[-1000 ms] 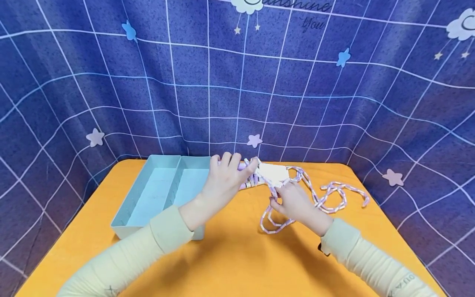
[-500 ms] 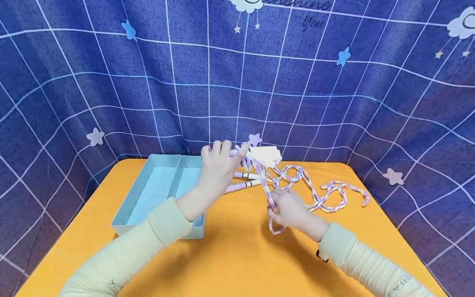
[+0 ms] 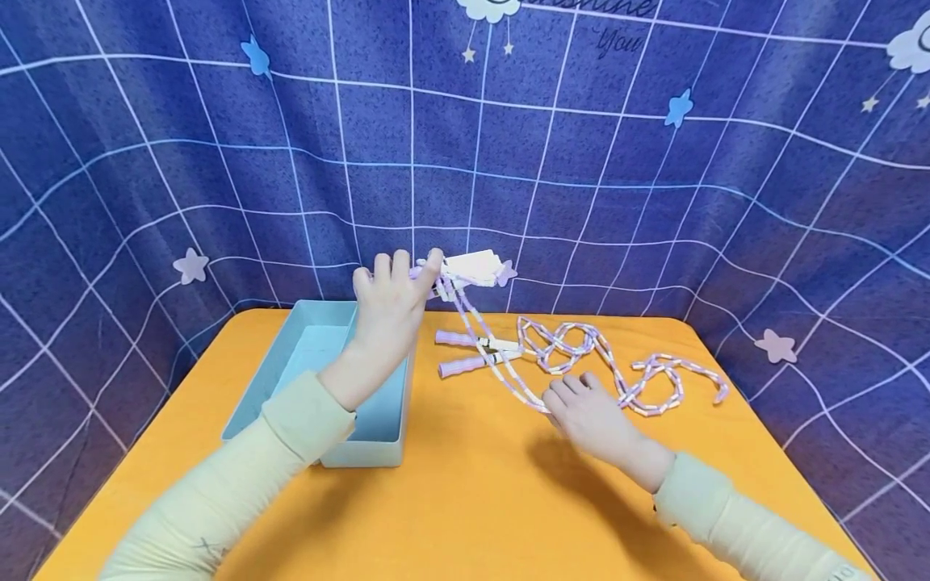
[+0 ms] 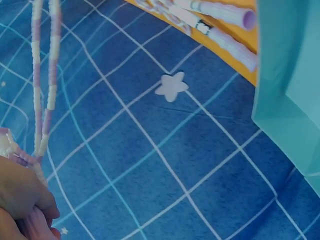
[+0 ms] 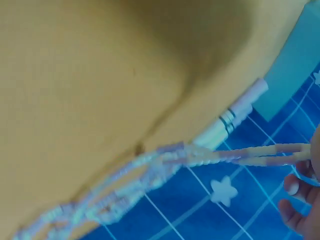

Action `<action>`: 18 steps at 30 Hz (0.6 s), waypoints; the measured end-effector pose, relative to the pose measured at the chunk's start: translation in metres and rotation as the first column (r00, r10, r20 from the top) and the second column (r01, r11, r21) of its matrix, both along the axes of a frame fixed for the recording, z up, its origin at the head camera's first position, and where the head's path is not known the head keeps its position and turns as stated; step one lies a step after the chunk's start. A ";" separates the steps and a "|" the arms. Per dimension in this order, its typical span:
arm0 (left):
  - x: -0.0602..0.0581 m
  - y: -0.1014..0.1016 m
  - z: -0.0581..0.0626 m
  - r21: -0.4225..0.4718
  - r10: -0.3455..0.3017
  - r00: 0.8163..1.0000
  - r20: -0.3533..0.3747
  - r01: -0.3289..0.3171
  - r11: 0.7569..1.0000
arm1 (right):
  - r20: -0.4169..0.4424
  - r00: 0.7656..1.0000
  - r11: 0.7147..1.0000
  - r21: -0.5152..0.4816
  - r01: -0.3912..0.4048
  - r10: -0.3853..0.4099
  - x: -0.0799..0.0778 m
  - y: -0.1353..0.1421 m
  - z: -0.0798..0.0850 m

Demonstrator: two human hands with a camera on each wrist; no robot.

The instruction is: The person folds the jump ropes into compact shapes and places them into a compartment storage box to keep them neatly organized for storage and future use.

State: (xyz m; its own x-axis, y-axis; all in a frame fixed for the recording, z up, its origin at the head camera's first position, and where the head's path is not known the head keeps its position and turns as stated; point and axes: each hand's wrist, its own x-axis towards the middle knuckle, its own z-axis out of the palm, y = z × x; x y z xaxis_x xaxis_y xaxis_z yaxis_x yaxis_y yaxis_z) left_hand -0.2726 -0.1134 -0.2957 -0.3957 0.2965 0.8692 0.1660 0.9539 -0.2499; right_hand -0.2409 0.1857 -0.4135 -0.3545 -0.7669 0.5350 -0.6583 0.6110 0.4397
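Note:
My left hand [image 3: 392, 303] is raised above the right side of the blue box and grips a beaded jump rope [image 3: 496, 355] by its bundled handle end. A white card tag [image 3: 474, 267] sticks out from that bundle. In the left wrist view, curled fingers wrap a pale purple handle [image 4: 37, 226], and two strands run upward from it. My right hand [image 3: 596, 424] pinches the far end of these strands low over the table, pulling them fairly straight. A second beaded jump rope [image 3: 574, 329] lies on the table, its two purple handles [image 3: 461, 367] side by side.
The light blue box [image 3: 363, 453], with a divider, stands at left on the orange tabletop [image 3: 479, 500]. The lying rope's coils trail to the right behind my right hand. A dark blue grid-patterned curtain [image 3: 552, 186] hangs around the table's back and sides.
My left hand has risen and moved left with the jump rope bundle, uncovering the second rope's handles. My right hand has shifted slightly right, and the strands between the hands have stretched out.

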 end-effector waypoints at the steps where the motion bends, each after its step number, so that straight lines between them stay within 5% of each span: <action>1: -0.001 -0.002 -0.001 -0.003 0.010 1.000 0.017 -0.010 1.000 | -0.026 1.000 1.000 0.018 -0.006 0.006 0.001 0.001 0.005; 6: -0.005 -0.007 -0.008 -0.035 0.049 0.991 0.127 -0.045 0.998 | -0.090 0.996 0.997 0.081 -0.007 0.014 0.005 0.006 0.032; 11: -0.007 -0.005 -0.020 -0.085 0.079 0.959 0.273 -0.057 0.995 | -0.118 0.993 0.994 0.104 -0.011 0.024 0.006 0.010 0.058; 18: -0.010 0.007 -0.042 -0.105 0.031 0.957 0.287 -0.001 0.994 | -0.174 0.983 0.995 0.083 -0.048 0.062 0.006 0.007 0.100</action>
State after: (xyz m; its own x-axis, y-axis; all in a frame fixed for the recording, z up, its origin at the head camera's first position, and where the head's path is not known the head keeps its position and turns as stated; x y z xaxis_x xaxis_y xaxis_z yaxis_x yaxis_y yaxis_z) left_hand -0.2825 -0.1068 -0.3377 -0.6302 0.3699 0.6827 0.2305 0.9287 -0.2905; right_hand -0.2353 0.1923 -0.3130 -0.2163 -0.8243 0.5232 -0.5979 0.5355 0.5964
